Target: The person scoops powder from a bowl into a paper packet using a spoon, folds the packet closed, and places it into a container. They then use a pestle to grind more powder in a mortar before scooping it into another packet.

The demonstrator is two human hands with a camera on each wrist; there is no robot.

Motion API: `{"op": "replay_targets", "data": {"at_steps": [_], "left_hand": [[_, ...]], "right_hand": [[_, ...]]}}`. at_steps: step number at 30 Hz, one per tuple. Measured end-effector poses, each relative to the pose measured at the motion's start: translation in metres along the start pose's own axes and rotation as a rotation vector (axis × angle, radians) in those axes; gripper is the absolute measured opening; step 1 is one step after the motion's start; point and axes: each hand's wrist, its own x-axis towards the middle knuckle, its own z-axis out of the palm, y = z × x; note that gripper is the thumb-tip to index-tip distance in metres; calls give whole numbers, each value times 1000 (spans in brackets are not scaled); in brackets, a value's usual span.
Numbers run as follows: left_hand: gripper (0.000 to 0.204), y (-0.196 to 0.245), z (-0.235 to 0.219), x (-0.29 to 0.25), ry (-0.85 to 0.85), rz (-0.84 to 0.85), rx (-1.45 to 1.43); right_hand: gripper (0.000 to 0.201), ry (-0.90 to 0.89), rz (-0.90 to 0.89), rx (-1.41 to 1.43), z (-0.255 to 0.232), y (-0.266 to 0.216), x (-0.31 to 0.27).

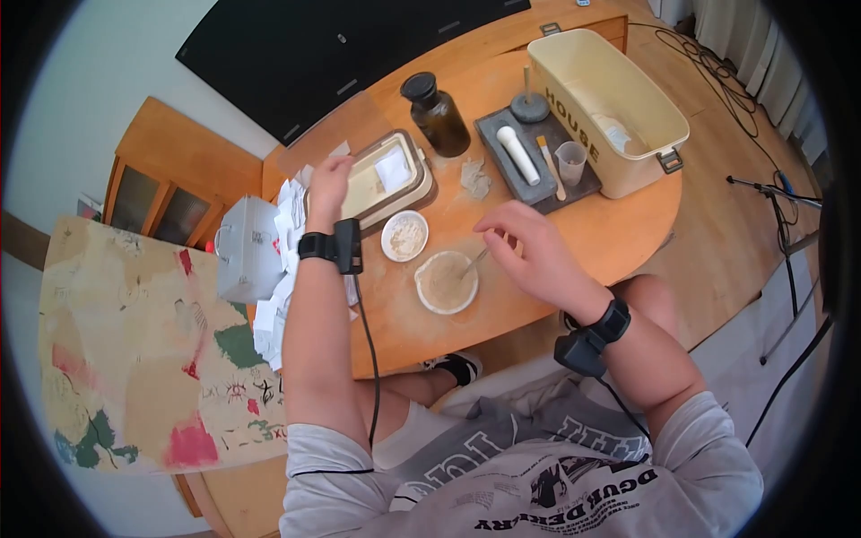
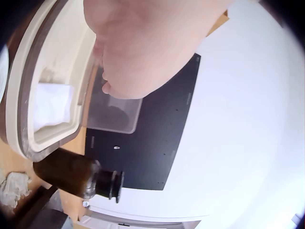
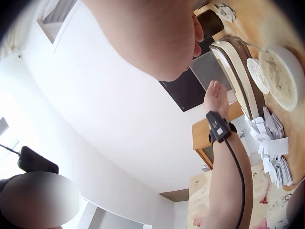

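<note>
My left hand (image 1: 330, 190) grips a clear lid (image 2: 116, 115) held raised at the left end of a cream tray with a brown rim (image 1: 429, 184). A folded white paper (image 1: 392, 169) lies inside the tray. My right hand (image 1: 531, 251), fingers loosely bent, hovers beside a white bowl (image 1: 421, 289) of pale beige mixture. A thin handle (image 1: 478, 261) leans out of that bowl toward the fingers, and in the right wrist view the fingers are apart from it. Between bowl and tray sits a small white dish (image 1: 386, 244) with pale powder.
A dark brown bottle (image 1: 439, 121) and crumpled cloth (image 1: 476, 178) stand behind. Right of them, a dark tray (image 1: 536, 199) bears a white pestle (image 1: 517, 155), a brush (image 1: 549, 166) and a small cup (image 1: 571, 161). Beyond are a cream bin (image 1: 628, 170), left papers (image 1: 291, 224) and a metal case (image 1: 247, 251).
</note>
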Motion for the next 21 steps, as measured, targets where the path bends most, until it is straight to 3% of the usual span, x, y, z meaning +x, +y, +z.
{"op": "replay_targets", "data": {"at_steps": [3, 6, 8, 10, 11, 12, 13, 15, 18, 21], "left_hand": [[22, 7, -62, -32, 59, 34, 25], [25, -19, -118, -72, 138, 49, 370], [32, -49, -136, -105, 184, 79, 617], [55, -61, -131, -148, 278, -33, 673], [63, -74, -124, -168, 370, -30, 681], [78, -64, -112, -188, 393, -168, 607], [78, -64, -100, -206, 405, -179, 607], [98, -65, -78, -231, 497, -180, 591], [112, -65, -50, -247, 509, -260, 520], [112, -61, -36, -245, 565, -379, 538]], "right_hand": [[11, -6, -7, 5, 2, 4, 0], [15, -68, 50, -142, 2, 12, -1], [18, -63, -28, -264, 6, 19, -4], [22, -63, -110, -387, 11, 22, -6], [27, -107, -66, -390, 13, 22, -7], [33, -152, -23, -395, 14, 22, -7], [33, -164, -33, -391, 15, 23, -7], [41, -200, 4, -473, 18, 27, -9], [46, -229, 142, -415, 21, 25, -6], [40, -240, 148, -474, 24, 18, -6]]}}
